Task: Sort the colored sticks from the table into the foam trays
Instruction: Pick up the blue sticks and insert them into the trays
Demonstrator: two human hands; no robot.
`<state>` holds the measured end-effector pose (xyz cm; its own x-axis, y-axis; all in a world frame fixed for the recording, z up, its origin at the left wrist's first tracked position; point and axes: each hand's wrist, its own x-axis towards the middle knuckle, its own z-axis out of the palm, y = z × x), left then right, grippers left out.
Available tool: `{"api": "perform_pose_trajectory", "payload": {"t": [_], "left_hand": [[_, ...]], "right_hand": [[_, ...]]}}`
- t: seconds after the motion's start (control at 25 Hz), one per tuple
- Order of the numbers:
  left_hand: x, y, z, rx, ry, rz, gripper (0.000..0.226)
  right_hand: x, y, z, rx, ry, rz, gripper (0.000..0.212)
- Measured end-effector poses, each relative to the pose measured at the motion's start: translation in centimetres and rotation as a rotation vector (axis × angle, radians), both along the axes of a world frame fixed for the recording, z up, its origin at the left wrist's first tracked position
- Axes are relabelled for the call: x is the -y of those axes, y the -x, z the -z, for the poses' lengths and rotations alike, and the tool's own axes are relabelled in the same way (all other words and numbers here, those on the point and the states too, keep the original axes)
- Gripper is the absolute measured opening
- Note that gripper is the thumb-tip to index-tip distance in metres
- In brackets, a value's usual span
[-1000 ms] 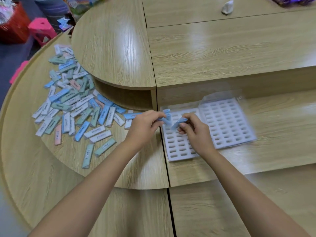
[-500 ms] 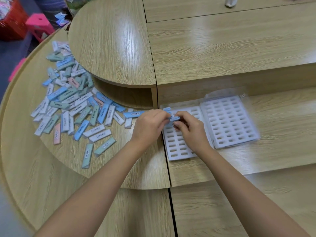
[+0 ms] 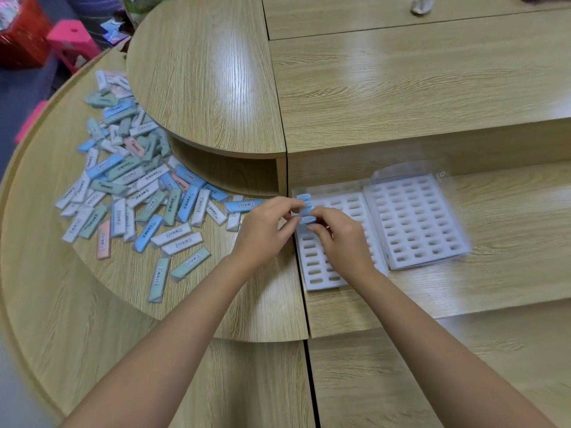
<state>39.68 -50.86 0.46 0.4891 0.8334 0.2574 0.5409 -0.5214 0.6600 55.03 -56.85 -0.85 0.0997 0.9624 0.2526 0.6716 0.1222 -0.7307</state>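
- Pinching a blue stick (image 3: pixel 308 219), the right hand (image 3: pixel 343 239) hovered over the left foam tray (image 3: pixel 312 273).
- The left hand (image 3: pixel 265 230) pinched another blue piece (image 3: pixel 309 206) just beside it.
- The loose pile (image 3: pixel 133 186) lay on the table (image 3: pixel 92 304).

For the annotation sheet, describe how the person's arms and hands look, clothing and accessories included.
Both the left arm and right arm are bare, no sleeves up to the picture's bottom edge. The left hand and right hand wear no gloves; no watch or bracelet shows at either wrist.
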Motion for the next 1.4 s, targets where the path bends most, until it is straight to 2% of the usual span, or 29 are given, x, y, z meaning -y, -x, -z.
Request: {"api": "perform_pose_trajectory", "payload": {"t": [0.16, 0.32, 0.44, 0.52, 0.56, 0.68, 0.8, 0.96, 1.08, 1.28, 1.4], "left_hand": [[0.7, 0.8, -1.2, 0.233, 0.213, -0.188, 0.022], [1.2, 4.7, -0.9, 0.225, 0.301, -0.443, 0.014], [-0.3, 8.0, -0.1, 0.048, 0.347, -0.503, 0.015], [-2.2, 8.9, 0.4, -0.159, 0.267, -0.444, 0.023], [-3.1, 8.8, 0.7, -0.244, 0.2, -0.391, 0.026], [-5.4, 7.9, 1.3, -0.453, 0.071, -0.284, 0.031], [-6.6, 7.2, 1.7, -0.581, 0.076, -0.213, 0.04], [-7.0, 7.7, 1.8, -0.52, 0.015, -0.164, 0.034], [-6.5, 8.9, 2.2, -0.416, 0.111, -0.145, 0.028], [-4.8, 11.3, 1.6, -0.045, 0.31, -0.294, 0.018], [-3.3, 12.5, 1.0, 0.088, 0.412, -0.32, 0.023]], "right_hand": [[0.0, 0.2, 0.2, 0.044, 0.047, 0.047, 0.01], [0.1, 0.0, 0.0, 0.035, 0.132, 0.075, 0.012], [0.4, 0.3, -1.4, -0.02, 0.034, 0.143, 0.019], [0.4, 1.8, -2.9, -0.027, -0.082, 0.13, 0.013], [0.1, 3.0, -3.5, -0.042, -0.078, 0.103, 0.01], [-1.5, 8.0, -3.7, -0.108, 0.198, 0.079, 0.009], [-3.8, 10.7, -1.1, -0.038, 0.415, 0.205, 0.019], [-5.8, 11.2, 0.4, 0.116, 0.5, 0.408, 0.03], [-6.9, 11.8, 0.3, 0.209, 0.545, 0.475, 0.037], [-7.7, 11.7, 0.4, 0.155, 0.638, 0.501, 0.035], [-7.0, 11.6, 0.5, 0.023, 0.614, 0.423, 0.029]]}}
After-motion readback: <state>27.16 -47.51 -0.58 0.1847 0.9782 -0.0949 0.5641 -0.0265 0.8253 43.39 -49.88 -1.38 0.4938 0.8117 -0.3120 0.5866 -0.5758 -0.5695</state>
